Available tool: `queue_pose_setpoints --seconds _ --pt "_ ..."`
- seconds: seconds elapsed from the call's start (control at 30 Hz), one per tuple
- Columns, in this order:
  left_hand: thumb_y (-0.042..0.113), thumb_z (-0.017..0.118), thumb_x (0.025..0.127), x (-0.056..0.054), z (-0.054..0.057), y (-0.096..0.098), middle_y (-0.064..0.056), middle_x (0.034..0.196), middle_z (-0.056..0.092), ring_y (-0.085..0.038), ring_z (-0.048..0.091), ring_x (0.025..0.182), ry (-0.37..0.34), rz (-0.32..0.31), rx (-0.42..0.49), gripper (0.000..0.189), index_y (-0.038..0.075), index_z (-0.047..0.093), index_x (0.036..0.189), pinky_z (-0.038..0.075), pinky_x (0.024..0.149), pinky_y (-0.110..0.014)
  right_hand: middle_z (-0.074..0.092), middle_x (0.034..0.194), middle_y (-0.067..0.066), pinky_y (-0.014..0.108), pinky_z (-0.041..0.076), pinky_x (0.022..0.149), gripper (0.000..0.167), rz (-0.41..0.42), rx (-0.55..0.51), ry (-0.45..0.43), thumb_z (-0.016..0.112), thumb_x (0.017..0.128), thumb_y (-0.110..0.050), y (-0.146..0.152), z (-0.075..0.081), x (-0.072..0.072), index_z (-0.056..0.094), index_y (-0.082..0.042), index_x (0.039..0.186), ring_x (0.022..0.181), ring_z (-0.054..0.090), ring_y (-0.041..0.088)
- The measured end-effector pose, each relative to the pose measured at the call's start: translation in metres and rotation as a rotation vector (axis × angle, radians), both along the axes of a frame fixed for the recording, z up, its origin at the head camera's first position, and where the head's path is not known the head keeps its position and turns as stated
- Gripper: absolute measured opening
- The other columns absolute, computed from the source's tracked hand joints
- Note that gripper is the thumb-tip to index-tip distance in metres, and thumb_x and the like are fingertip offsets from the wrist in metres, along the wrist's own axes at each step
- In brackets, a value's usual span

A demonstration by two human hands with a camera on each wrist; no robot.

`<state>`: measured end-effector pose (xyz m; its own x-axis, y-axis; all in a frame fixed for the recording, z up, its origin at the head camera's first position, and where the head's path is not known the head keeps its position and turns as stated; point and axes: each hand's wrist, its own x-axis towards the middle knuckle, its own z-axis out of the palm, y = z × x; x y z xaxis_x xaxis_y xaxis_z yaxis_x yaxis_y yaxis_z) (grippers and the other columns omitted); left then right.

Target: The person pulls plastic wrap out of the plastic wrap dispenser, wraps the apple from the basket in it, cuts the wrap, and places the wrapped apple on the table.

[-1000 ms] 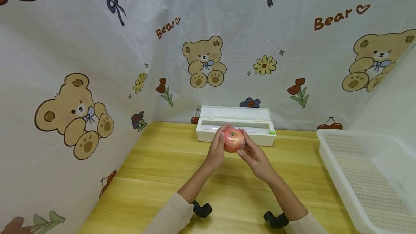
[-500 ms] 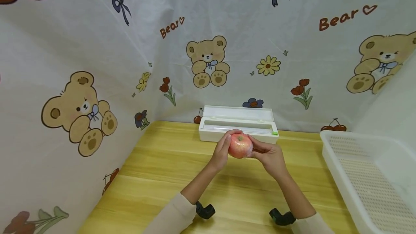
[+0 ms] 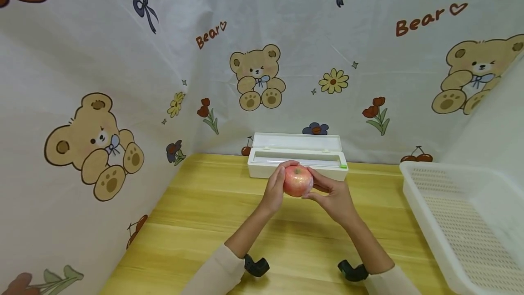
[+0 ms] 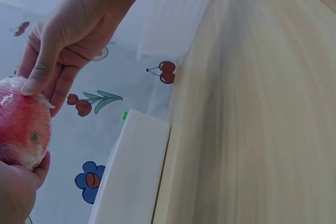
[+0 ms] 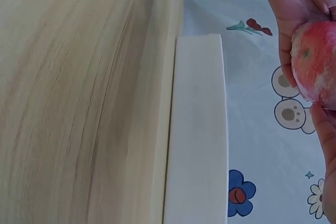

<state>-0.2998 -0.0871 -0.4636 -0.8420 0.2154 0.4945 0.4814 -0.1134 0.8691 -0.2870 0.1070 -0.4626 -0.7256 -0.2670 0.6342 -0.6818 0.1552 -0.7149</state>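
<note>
A red apple (image 3: 298, 180) with clear cling film around it is held up over the table, stem upward. My left hand (image 3: 273, 191) grips its left side, the thumb lying along the near face. At the right side, my right hand (image 3: 336, 200) pinches the film against the apple between thumb and fingers. In the left wrist view, shiny wrinkled film covers the apple (image 4: 23, 129), with a loose edge near the right thumb. The right wrist view cuts off part of the apple (image 5: 317, 61). Behind the hands stands a white cling film dispenser box (image 3: 258, 170), lid raised.
A white plastic basket (image 3: 425, 236) with a perforated base stands at the right. The wood-grain table (image 3: 196, 222) extends left and in front of the hands. A bear-print cloth (image 3: 299, 26) hangs at the back and left. A dark wrist mount (image 3: 256, 266) sits by each sleeve.
Between one second and half a second ago, my right hand turned and moved outward, from cupping the apple to pinching at its side. The left hand keeps its hold. The view shifted slightly.
</note>
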Motion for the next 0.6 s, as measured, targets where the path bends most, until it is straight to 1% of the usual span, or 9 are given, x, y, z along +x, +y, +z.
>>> queue_pose_setpoints --seconds 0.1,0.17,0.27,0.37,0.43,0.5,0.57,0.6 --pt "0.021 0.019 0.113 0.001 -0.001 -0.001 -0.019 0.138 0.054 -0.023 0.053 0.122 0.001 0.0 -0.014 0.045 0.001 0.051 0.139 0.05 0.1 -0.031 0.066 0.127 0.021 0.028 0.059 0.082 0.067 -0.05 0.003 0.018 0.086 0.072 0.008 -0.003 0.0 0.002 0.063 0.002 0.134 0.109 0.068 0.016" --pt "0.019 0.018 0.113 0.002 -0.001 0.0 -0.019 0.139 0.053 -0.023 0.052 0.122 0.007 0.002 -0.026 0.045 0.001 0.05 0.139 0.05 0.1 -0.03 0.068 0.126 0.019 0.029 0.059 0.081 0.067 -0.068 0.009 0.014 0.087 0.071 0.007 -0.003 0.001 0.003 0.064 0.002 0.133 0.108 0.069 0.017" --pt "0.02 0.019 0.113 0.002 -0.002 -0.001 -0.018 0.138 0.054 -0.023 0.053 0.122 0.011 0.011 -0.02 0.045 0.001 0.051 0.139 0.049 0.1 -0.03 0.065 0.129 0.021 0.033 0.058 0.082 0.068 -0.049 0.03 0.008 0.086 0.071 0.009 -0.003 0.001 0.002 0.062 0.004 0.135 0.11 0.068 0.022" --pt "0.022 0.021 0.113 0.001 -0.002 -0.002 -0.017 0.136 0.057 -0.022 0.054 0.123 0.019 0.018 -0.009 0.045 0.002 0.052 0.138 0.049 0.101 -0.03 0.062 0.132 0.024 0.039 0.057 0.083 0.073 -0.029 0.064 0.018 0.086 0.069 0.011 -0.003 0.005 0.003 0.059 0.008 0.136 0.112 0.067 0.031" --pt "0.024 0.022 0.113 0.0 -0.003 -0.002 -0.017 0.135 0.057 -0.023 0.054 0.123 0.028 0.016 -0.003 0.044 0.002 0.053 0.137 0.049 0.102 -0.031 0.062 0.131 0.026 0.038 0.058 0.083 0.072 -0.032 0.08 0.036 0.086 0.068 0.012 -0.004 0.013 0.009 0.058 0.01 0.135 0.111 0.067 0.035" --pt "0.026 0.023 0.113 0.0 -0.004 -0.001 -0.017 0.135 0.057 -0.023 0.054 0.122 0.036 0.009 -0.006 0.045 0.003 0.053 0.137 0.05 0.101 -0.031 0.064 0.127 0.028 0.037 0.058 0.081 0.07 -0.055 0.087 0.052 0.087 0.067 0.012 -0.006 0.021 0.015 0.06 0.012 0.132 0.107 0.068 0.038" --pt "0.028 0.023 0.113 0.0 -0.005 0.001 -0.017 0.136 0.055 -0.023 0.053 0.122 0.045 -0.007 -0.007 0.045 0.003 0.052 0.138 0.05 0.101 -0.032 0.066 0.123 0.029 0.037 0.059 0.08 0.066 -0.077 0.079 0.053 0.087 0.068 0.011 -0.007 0.029 0.022 0.062 0.014 0.129 0.106 0.069 0.039" --pt "0.028 0.023 0.113 0.0 -0.006 0.002 -0.018 0.136 0.055 -0.024 0.053 0.122 0.047 -0.016 -0.008 0.045 0.003 0.051 0.138 0.05 0.101 -0.032 0.066 0.121 0.029 0.037 0.059 0.079 0.064 -0.089 0.071 0.05 0.087 0.068 0.011 -0.007 0.032 0.024 0.063 0.014 0.127 0.105 0.069 0.037"
